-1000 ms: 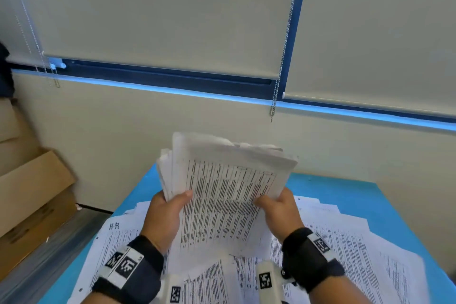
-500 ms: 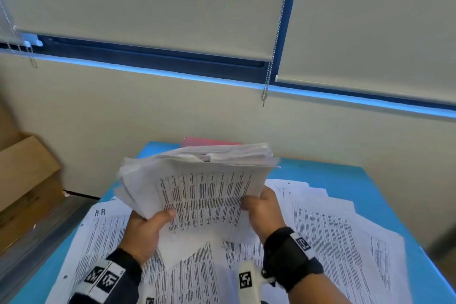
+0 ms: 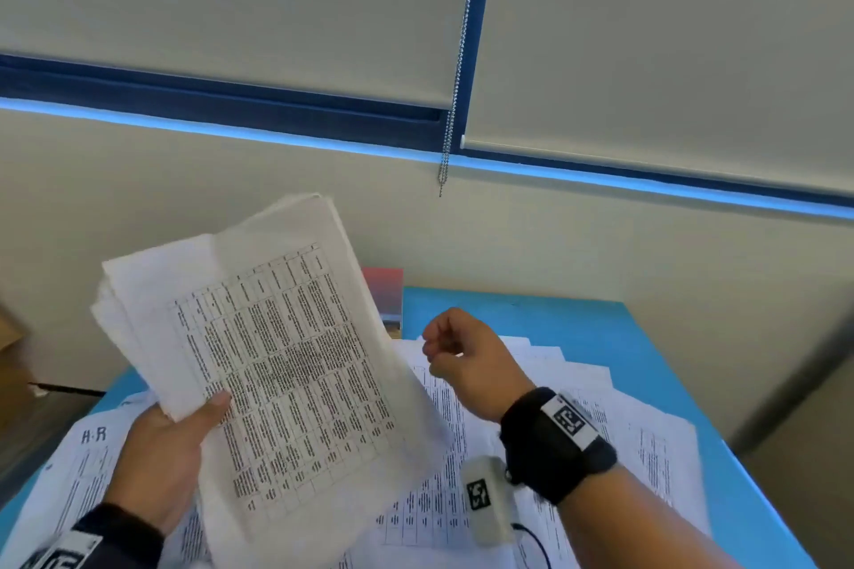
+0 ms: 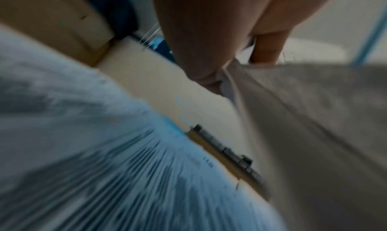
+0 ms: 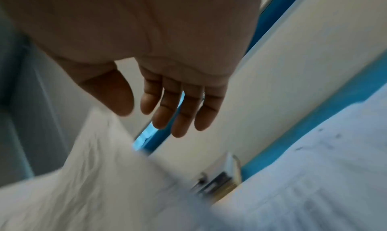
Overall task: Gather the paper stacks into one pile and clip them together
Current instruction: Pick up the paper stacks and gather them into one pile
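Observation:
A thick stack of printed sheets (image 3: 277, 351) is held up above the table, tilted to the left. My left hand (image 3: 185, 434) grips its lower left corner, thumb on the front page; the blurred left wrist view shows fingers (image 4: 196, 41) against the grey back of the stack (image 4: 314, 135). My right hand (image 3: 455, 351) hovers free to the right of the stack and holds nothing. In the right wrist view its fingers (image 5: 182, 105) are nearly straight and spread above the stack's edge (image 5: 100, 176). More printed sheets (image 3: 531, 407) lie spread over the blue table (image 3: 577, 319).
A red-covered box or book (image 3: 386, 293) stands at the table's far edge by the wall. Cardboard boxes (image 3: 9, 337) sit on the floor to the left. A blind's bead chain (image 3: 455, 74) hangs above. The wall runs close behind the table.
My right hand has let go of the stack and moved off to the right. The left hand alone now holds the stack, which has swung up and tilted left.

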Available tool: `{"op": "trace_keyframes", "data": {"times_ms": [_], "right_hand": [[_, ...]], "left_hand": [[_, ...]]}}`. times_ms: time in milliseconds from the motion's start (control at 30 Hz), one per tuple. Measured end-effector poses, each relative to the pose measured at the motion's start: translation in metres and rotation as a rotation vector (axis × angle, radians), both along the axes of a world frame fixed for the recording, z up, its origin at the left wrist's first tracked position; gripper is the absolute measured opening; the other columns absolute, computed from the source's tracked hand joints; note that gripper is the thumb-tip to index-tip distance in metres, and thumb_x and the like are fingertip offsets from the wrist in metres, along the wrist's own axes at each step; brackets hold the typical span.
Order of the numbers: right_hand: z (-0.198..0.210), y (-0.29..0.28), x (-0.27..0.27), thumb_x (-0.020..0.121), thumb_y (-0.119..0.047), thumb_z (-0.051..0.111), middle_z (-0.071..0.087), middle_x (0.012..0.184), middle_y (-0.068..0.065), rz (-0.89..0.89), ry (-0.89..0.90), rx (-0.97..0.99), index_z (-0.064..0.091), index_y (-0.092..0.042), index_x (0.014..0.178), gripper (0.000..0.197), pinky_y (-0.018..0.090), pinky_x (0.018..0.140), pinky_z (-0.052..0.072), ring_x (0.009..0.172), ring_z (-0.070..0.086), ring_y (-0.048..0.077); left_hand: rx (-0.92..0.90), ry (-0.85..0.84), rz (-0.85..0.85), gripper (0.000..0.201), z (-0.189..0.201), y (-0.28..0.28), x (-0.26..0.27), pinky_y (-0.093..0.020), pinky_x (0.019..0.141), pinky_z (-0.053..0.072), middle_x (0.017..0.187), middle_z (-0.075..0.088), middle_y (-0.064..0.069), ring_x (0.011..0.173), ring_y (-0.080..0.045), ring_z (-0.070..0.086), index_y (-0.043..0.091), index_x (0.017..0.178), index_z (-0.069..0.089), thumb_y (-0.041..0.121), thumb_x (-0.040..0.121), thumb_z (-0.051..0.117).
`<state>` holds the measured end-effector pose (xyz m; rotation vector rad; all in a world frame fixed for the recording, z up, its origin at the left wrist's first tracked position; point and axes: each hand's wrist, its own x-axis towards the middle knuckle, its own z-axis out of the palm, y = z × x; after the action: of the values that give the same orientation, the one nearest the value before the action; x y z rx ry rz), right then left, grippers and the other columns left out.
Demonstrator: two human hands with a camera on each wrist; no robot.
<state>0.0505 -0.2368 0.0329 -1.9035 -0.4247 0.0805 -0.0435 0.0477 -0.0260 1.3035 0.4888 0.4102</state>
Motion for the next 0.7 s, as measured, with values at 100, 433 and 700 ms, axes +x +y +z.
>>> {"op": "trace_keyframes", "data": {"times_ms": [100,433,700], "right_hand": [[-0.014,-0.038,0.05,0.08,-0.006,0.055,0.065,0.098,0.003,-0.108,0.016,-0.455,0.057,-0.022,0.089,0.019,0.028,0.071,0.051,0.079,0.057,0.019],[-0.075,-0.12,0.129,0.081,-0.025,0.075,0.053,0.138,0.009,-0.147,0.253,-1.233,0.038,-0.016,0.141,0.071,0.036,0.1,0.046,0.123,0.054,0.029],[-0.079,-0.124,0.141,0.077,-0.026,0.073,0.069,0.109,0.008,-0.022,0.204,-1.434,0.067,-0.009,0.108,0.036,0.031,0.085,0.051,0.098,0.065,0.026]], "left_hand": [[-0.141,0.132,-0.012,0.031,-0.034,0.004,0.003,-0.042,0.083,0.048,0.114,0.064,-0.014,0.089,-0.027,0.062,0.005,0.126,0.059,0.001,0.095,0.056],[-0.318,0.292,-0.016,0.036,-0.092,0.032,0.016,-0.06,0.104,0.039,0.121,0.066,-0.014,0.112,-0.04,0.06,0.013,0.125,0.06,0.0,0.091,0.059],[-0.392,0.185,-0.046,0.039,-0.101,0.042,0.01,-0.061,0.107,0.036,0.126,0.067,-0.014,0.117,-0.04,0.06,0.013,0.13,0.06,0.004,0.092,0.057]]}}
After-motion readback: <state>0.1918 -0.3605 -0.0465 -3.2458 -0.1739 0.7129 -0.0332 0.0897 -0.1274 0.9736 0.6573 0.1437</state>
